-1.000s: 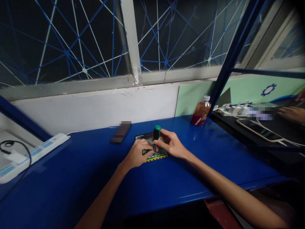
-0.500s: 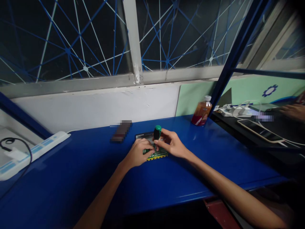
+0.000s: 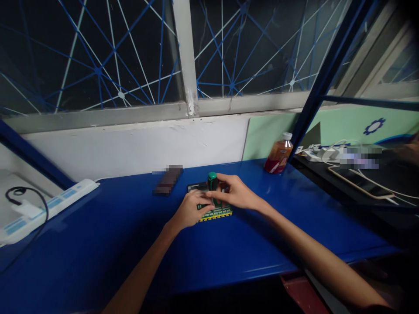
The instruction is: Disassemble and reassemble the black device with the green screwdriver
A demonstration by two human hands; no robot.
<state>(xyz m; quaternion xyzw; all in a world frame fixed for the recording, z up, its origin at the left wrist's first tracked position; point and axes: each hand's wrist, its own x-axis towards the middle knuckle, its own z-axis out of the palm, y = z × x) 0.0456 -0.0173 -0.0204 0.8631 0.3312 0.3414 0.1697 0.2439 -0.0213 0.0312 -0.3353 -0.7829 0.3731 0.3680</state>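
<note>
In the head view a screwdriver (image 3: 212, 179) with a green and black handle stands nearly upright. My right hand (image 3: 237, 192) is closed around its handle, thumb and fingers on either side. Below it lies a green case with small slots and a yellow-black striped front edge (image 3: 216, 216); its dark raised part (image 3: 196, 187) shows behind my fingers. My left hand (image 3: 193, 209) rests over the case's left side, thumb and fingertips pinched together by the screwdriver's lower end. What those fingertips hold is hidden.
A dark blurred flat object (image 3: 168, 179) lies on the blue table (image 3: 131, 235) at the back. On the left is a white power strip (image 3: 49, 211) with a black cable. A drink bottle (image 3: 279, 153) stands back right; a phone (image 3: 358, 182) and another person's blurred hand (image 3: 409, 152) are beyond.
The screwdriver and my right hand have moved slightly left, closer to my left fingers. More of the case's striped edge shows. The view has shifted a little.
</note>
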